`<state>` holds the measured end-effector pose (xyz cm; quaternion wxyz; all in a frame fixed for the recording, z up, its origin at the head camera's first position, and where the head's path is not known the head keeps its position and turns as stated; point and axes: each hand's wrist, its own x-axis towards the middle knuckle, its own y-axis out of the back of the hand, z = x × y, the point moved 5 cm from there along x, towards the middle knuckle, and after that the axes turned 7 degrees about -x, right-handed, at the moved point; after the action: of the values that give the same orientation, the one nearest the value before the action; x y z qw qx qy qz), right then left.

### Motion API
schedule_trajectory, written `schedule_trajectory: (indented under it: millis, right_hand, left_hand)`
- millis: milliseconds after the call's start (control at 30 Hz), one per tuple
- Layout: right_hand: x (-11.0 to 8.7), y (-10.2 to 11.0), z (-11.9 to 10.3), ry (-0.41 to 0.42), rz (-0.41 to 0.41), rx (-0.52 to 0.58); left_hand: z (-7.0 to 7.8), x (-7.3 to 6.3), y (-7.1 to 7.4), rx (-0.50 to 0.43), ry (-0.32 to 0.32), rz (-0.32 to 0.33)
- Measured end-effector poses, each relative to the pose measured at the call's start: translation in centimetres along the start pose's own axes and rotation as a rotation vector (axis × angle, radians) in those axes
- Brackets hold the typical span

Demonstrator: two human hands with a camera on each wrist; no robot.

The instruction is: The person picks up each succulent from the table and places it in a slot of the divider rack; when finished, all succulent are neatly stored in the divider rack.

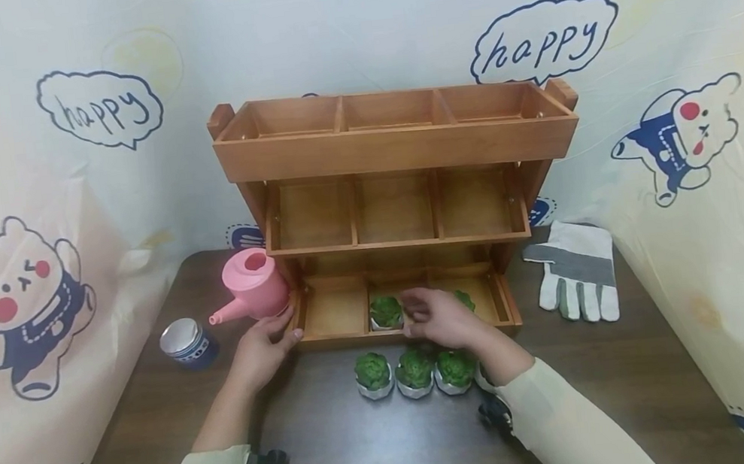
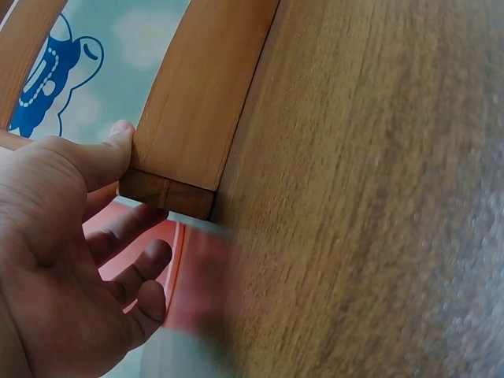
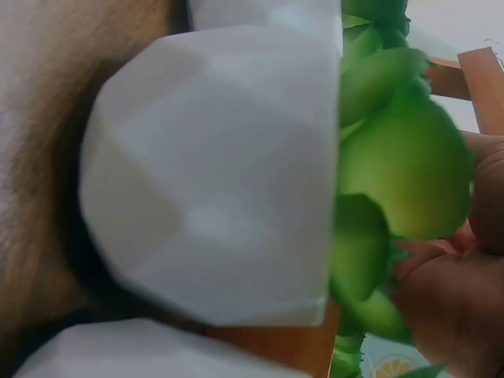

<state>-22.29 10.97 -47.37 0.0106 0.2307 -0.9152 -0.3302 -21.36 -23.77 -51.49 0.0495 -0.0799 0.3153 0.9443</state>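
Note:
My left hand [image 1: 263, 351] grips the front left corner of the bottom tier of a brown wooden shelf [image 2: 197, 102]. In the left wrist view its thumb presses one side of the wood and the other fingers lie below. My right hand [image 1: 441, 317] reaches into the bottom tier, fingertips at the right side of a green succulent in a white pot [image 1: 386, 314] in the middle compartment. Another succulent [image 1: 465, 299] shows partly behind this hand. Large in the right wrist view is a faceted white pot [image 3: 213, 173], its leaves hiding part of the right hand [image 3: 453, 307].
Several potted succulents [image 1: 415, 372] stand in a row before the shelf. A pink watering can [image 1: 256, 283] sits against its left side, with a blue tin [image 1: 189, 345] farther left. To the right lie grey and white work gloves [image 1: 576, 271]. A printed cloth [image 1: 351, 30] hangs behind.

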Motion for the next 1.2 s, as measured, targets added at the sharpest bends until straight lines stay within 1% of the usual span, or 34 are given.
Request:
schedule_trajectory:
  millis: [200, 400, 600, 933, 1200]
  right_hand:
    - [-0.6, 0.1, 0.0, 0.017, 0.016, 0.037]
    - [-1.1, 0.2, -0.1, 0.016, 0.028, 0.052]
    - [-1.8, 0.5, -0.1, 0.015, 0.046, 0.066]
    - [-3.2, 1.0, 0.5, 0.025, 0.051, 0.1]
    - [-4.6, 1.5, 1.1, 0.033, 0.082, 0.104]
  left_hand:
    - [0.0, 0.0, 0.0, -0.007, 0.013, 0.002]
    - [0.1, 0.0, 0.0, 0.0, -0.001, 0.007]
    - [0.0, 0.1, 0.0, -0.004, -0.002, 0.005]
    - [0.0, 0.0, 0.0, -0.017, 0.009, -0.006]
    - [0.2, 0.0, -0.1, -0.014, 0.02, -0.01]
